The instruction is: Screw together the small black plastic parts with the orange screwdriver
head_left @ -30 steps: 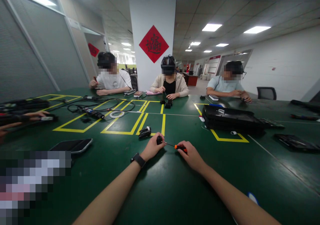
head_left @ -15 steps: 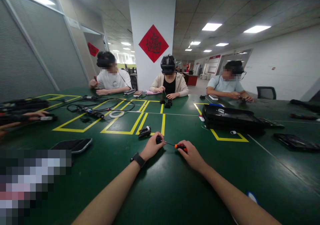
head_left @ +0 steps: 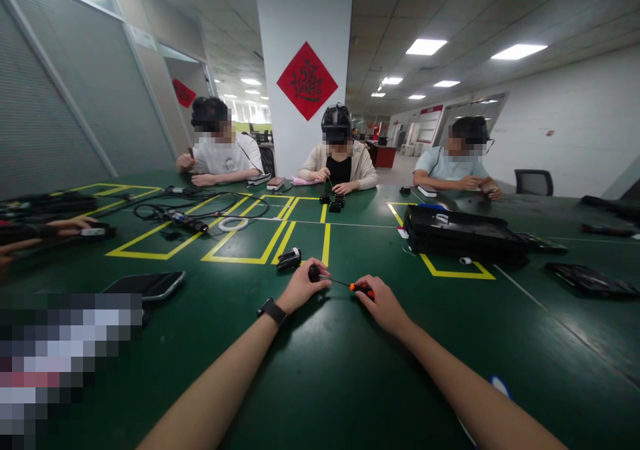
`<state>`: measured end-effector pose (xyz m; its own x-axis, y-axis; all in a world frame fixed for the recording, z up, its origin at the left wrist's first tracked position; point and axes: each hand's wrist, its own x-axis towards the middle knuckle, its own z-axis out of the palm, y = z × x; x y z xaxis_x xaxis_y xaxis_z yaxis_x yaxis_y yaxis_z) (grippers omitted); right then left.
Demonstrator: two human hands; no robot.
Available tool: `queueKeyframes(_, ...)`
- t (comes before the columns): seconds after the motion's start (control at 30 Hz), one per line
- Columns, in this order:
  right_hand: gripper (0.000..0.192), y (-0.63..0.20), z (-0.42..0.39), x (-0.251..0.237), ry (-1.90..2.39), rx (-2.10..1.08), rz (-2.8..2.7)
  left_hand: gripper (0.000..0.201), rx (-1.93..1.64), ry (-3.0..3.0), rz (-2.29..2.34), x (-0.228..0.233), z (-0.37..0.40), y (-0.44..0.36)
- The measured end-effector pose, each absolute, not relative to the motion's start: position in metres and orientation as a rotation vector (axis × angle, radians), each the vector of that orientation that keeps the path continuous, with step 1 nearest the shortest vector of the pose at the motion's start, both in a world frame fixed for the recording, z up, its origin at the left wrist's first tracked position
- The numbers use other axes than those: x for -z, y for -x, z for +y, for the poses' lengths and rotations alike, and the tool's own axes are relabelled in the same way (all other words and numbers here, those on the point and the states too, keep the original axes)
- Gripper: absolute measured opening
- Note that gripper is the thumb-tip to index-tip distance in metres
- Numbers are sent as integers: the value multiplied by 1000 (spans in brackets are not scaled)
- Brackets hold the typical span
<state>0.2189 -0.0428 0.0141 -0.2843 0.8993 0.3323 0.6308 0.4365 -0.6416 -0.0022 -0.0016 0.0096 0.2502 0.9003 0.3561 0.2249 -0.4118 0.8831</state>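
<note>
My left hand (head_left: 301,288), with a dark watch on its wrist, is closed on a small black part (head_left: 314,274); its exact kind is too small to tell. In my right hand (head_left: 383,303) is a screwdriver (head_left: 361,290) with an orange and black handle. Its thin shaft points left, toward the black part, and the tip lies at or near my left fingers; I cannot tell whether it touches the part. Just beyond my left hand, a black object with a white spot (head_left: 289,259) lies on the green table (head_left: 310,383).
Yellow tape outlines (head_left: 240,260) mark the table. Black cables (head_left: 150,213) and a white coil (head_left: 233,225) lie at left, a black case (head_left: 457,231) at right. A dark tablet-like device (head_left: 145,285) is near left. Three people sit across; another person's hand (head_left: 80,225) shows at far left.
The view has tilted slightly. Both hands keep their hold, and the black part and screwdriver have shifted only a little.
</note>
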Motion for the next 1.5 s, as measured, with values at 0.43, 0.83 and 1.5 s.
queueKeyframes(0.43, 11, -217, -45, -15, 1329, -412, -2016, 13, -1247, -1971, 1169, -12, -5, 7)
queueKeyframes(0.83, 4, -223, -44, -16, 1563, -222, -2006, 4, -892, -2448, 1240, -18, -18, -1)
queueKeyframes(1.5, 47, -184, -74, -40, 1011, -344, -2088, 37, -1305, -1272, 719, -30, -44, -47)
